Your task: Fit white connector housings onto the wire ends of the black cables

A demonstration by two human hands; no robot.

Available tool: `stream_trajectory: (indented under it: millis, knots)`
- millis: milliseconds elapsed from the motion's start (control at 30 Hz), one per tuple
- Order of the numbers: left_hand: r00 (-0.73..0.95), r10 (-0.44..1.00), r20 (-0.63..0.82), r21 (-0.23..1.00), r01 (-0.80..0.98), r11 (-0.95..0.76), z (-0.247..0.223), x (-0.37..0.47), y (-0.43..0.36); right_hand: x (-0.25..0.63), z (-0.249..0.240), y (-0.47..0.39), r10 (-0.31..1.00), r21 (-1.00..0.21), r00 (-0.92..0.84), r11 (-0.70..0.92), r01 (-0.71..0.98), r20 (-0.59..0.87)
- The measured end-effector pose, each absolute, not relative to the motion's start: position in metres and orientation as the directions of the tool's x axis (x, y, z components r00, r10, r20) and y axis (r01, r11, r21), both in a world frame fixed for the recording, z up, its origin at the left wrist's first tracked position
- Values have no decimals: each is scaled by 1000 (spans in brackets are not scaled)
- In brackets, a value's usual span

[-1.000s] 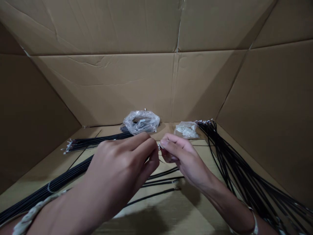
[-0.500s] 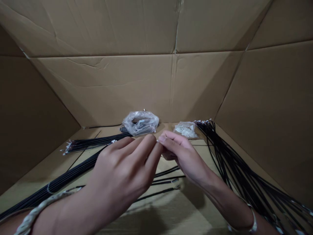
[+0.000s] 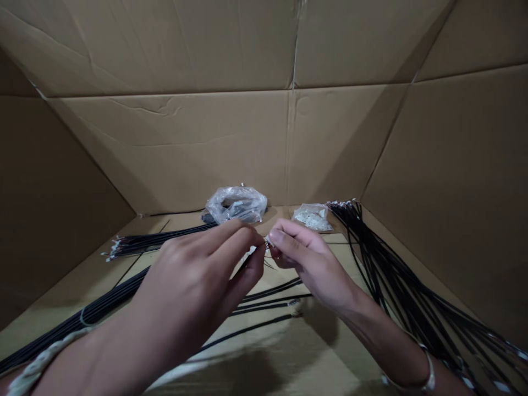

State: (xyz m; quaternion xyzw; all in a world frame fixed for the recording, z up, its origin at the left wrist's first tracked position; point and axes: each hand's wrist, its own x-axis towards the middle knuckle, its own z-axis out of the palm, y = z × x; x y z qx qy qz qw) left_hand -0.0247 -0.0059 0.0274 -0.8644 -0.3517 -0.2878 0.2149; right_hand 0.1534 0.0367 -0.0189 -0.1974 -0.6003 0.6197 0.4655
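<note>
My left hand (image 3: 206, 269) is closed in a pinch on the thin wires (image 3: 269, 264) at a cable's end; most of that cable is hidden behind the hand. Fingertip to fingertip with it, my right hand (image 3: 309, 256) pinches a small white connector (image 3: 268, 240) between thumb and forefinger. The wires meet the connector, though how deep they sit in it I cannot tell. Below the hands, several loose black cables (image 3: 264, 324) with bare ends lie on the cardboard surface (image 3: 313, 363).
Bundled black cables (image 3: 111, 297) lie at left, and a shorter bundle (image 3: 152, 240) with white ends behind them. A clear plastic bag (image 3: 237, 203) and a smaller bag of white connectors (image 3: 312, 217) rest at the back. Many cables (image 3: 396, 280) spread along the right. Cardboard walls (image 3: 198, 143) enclose the space.
My left hand has moved a little left and its fingers have shifted, so the wires and white connector between the hands now show. The right hand has barely moved.
</note>
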Motion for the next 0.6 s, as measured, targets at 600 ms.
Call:
stream_trajectory:
  millis: [600]
  knots:
    - [651, 389, 652, -294, 689, -662, 27, -25, -12, 148, -16, 25, 829, -932, -437, 259, -252, 349]
